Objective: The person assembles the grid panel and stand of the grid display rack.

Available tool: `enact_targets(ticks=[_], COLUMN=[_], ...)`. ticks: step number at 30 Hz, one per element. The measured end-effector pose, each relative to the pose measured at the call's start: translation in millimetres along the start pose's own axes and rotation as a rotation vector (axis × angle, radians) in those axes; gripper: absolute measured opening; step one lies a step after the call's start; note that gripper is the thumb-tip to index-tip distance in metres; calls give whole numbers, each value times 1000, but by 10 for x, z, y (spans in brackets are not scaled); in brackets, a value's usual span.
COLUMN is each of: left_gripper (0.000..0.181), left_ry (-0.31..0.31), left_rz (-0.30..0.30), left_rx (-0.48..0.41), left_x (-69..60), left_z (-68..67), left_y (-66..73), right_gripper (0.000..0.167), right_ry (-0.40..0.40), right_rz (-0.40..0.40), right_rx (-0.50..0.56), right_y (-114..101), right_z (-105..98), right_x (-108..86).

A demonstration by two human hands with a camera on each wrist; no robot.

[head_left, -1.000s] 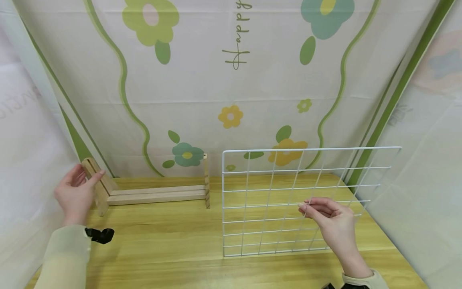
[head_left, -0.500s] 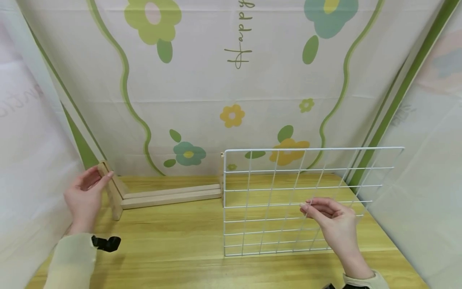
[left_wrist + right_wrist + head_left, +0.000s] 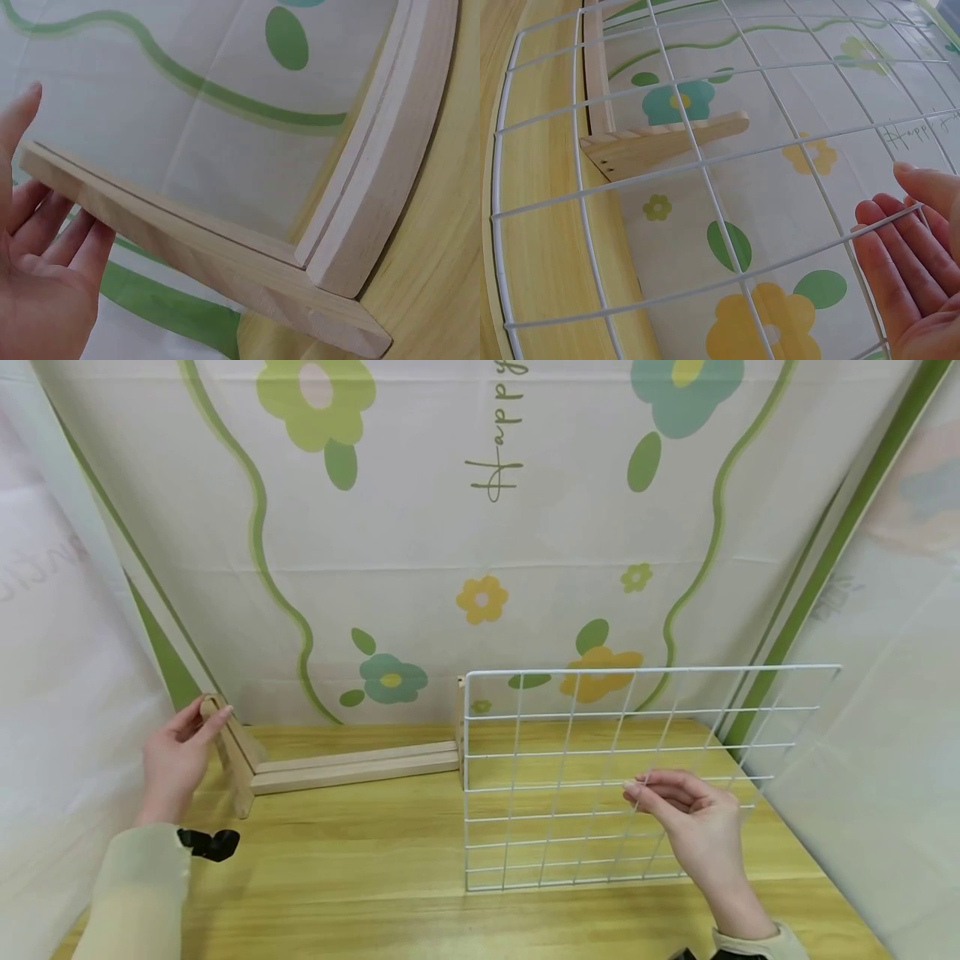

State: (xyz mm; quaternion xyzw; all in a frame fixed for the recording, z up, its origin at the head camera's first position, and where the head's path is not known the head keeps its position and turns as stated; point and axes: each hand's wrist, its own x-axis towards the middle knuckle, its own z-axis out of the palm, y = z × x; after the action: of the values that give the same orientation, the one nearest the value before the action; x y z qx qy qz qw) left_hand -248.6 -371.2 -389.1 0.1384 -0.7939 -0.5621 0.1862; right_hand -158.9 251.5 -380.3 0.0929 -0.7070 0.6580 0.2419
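Observation:
A pale wooden stand (image 3: 356, 770) lies at the table's left: a grooved bar joins two end pieces. My left hand (image 3: 174, 768) is at the top of its left end piece (image 3: 172, 217). In the left wrist view the fingers (image 3: 86, 247) touch the wood from below, while the thumb is raised off it. A white wire grid panel (image 3: 556, 786) stands upright on the right. My right hand (image 3: 693, 814) holds its wires near the middle, between thumb and fingers (image 3: 900, 262). Behind the panel's left edge, the stand's right end piece (image 3: 667, 146) is partly hidden.
The wood-grain table (image 3: 360, 877) ends at a white flowered cloth (image 3: 420, 527) hanging behind it. More cloth closes in the left side (image 3: 67, 652) and right side (image 3: 892, 710); the left hand is close to the left cloth.
The wooden stand shifted right with the left hand, so its far end now meets the panel's left edge in view. Since then the left hand moved slightly left. Panel and right hand stayed put.

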Motion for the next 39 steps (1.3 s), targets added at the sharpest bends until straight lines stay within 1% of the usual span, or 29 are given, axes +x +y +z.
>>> enact_targets(ticks=[1, 3, 6, 7, 13, 18, 21, 25, 29, 35, 39], left_gripper=[72, 71, 71, 72, 73, 72, 72, 70, 69, 74, 71], left_ry=[-10, -30, -55, -62, -88, -93, -93, -94, -84, -97, -96], left_rz=[2, 5, 12, 14, 30, 23, 20, 21, 24, 58, 75], left_rx=[-9, -77, -146, -156, -238, -336, -330, -244, -229, -218, -232], left_x=[15, 41, 63, 66, 75, 68, 67, 59, 40, 21, -6], left_z=[-10, -32, -57, -62, -67, -67, -64, -52, -32, 28, 68], left_y=[-9, -32, -67, -76, -89, -78, -76, -62, -34, 39, 84], right_gripper=[15, 15, 15, 15, 15, 15, 16, 16, 17, 17, 16], right_ry=[-1, -3, -3, -2, 5, 2, 4, 19, 25, 28, 26], right_rz=[-2, -6, -8, -7, 1, 8, 17, 34, 46, 45, 40], right_rx=[-2, 2, 10, 13, 16, 8, 0, -14, -19, -18, -19], right_y=[1, 4, 7, 8, 0, -7, -13, -22, -25, -25, -27], right_z=[-1, -2, -2, -2, 3, 15, 21, 21, 18, 16, 19], right_x=[-1, -3, -3, -3, -8, -11, -12, -14, -14, -15, -16])
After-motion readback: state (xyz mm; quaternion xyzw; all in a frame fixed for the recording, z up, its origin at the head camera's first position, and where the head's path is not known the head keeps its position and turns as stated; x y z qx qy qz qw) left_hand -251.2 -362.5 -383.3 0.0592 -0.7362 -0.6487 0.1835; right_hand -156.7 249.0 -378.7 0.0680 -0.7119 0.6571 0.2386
